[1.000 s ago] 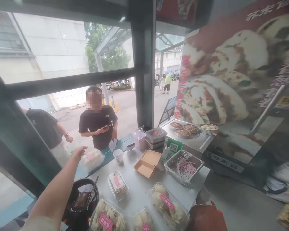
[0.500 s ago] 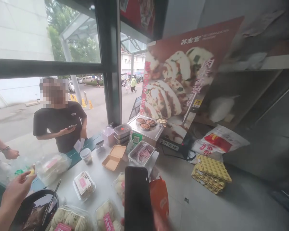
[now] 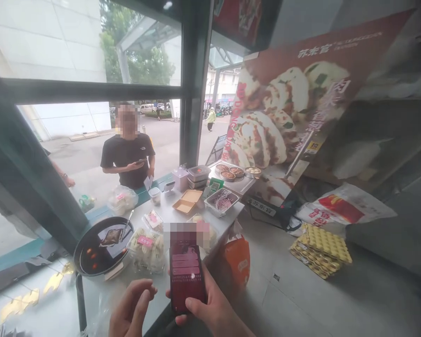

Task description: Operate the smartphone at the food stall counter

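Black-edged, the phone (image 3: 185,285) at the lower centre of the frame is likely light, stiff, slippery and fragile, best held by its long edges; the right hand (image 3: 212,299) clasps its lower part, and whether the curled left hand (image 3: 131,306) holds anything, I cannot tell.

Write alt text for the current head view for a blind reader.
The right hand holds a lit phone, with the loosely curled left hand beside it. Boxed buns sit on a counter beside a black pan; beyond, a person in a black shirt stands outside.
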### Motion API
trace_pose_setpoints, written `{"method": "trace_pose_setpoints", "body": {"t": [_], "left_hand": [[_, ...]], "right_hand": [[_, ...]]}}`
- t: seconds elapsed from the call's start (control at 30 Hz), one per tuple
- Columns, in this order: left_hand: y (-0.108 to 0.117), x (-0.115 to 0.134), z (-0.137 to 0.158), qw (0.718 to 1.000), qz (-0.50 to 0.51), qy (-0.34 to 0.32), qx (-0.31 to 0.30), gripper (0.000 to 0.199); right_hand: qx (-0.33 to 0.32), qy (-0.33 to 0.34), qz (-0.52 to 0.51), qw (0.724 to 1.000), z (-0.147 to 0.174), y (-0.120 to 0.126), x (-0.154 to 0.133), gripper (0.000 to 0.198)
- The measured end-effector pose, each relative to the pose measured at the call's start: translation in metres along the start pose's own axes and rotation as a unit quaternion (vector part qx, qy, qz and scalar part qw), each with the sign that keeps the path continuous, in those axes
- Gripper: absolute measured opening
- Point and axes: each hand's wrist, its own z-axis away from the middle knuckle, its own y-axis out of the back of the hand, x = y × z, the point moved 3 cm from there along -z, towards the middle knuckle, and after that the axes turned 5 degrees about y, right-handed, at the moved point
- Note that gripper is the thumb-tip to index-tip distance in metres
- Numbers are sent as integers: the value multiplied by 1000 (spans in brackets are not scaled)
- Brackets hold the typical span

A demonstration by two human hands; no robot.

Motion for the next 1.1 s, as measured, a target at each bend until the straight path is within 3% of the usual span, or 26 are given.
{"method": "trace_pose_setpoints", "body": {"t": [0.2, 0.33, 0.47, 0.6, 0.7, 0.8, 0.93, 1.1], "left_hand": [[-14, 19, 27, 985, 88, 52, -137, 54], [-31, 27, 49, 982, 103, 68, -144, 57], [-50, 36, 59, 983, 107, 77, -129, 57], [-84, 40, 50, 988, 95, 69, -97, 54], [-125, 37, 39, 992, 67, 68, -86, 58], [-174, 34, 31, 990, 71, 88, -83, 63], [-235, 39, 22, 992, 71, 47, -95, 54], [-285, 39, 11, 990, 82, 63, -98, 55]], "right_hand": [[-11, -23, -3, 1000, 42, -33, 13, 96], [-21, -17, -8, 1000, 59, -31, 12, 98], [-52, -1, -27, 998, 61, -13, 6, 101], [-98, 6, -68, 993, 57, 21, -13, 103], [-133, -4, -94, 987, 53, 58, -31, 104], [-103, -19, -94, 990, 44, 101, -50, 96], [-21, -34, -140, 989, 30, 155, -75, 72], [-27, -34, -166, 985, 15, 205, -92, 71]]}}
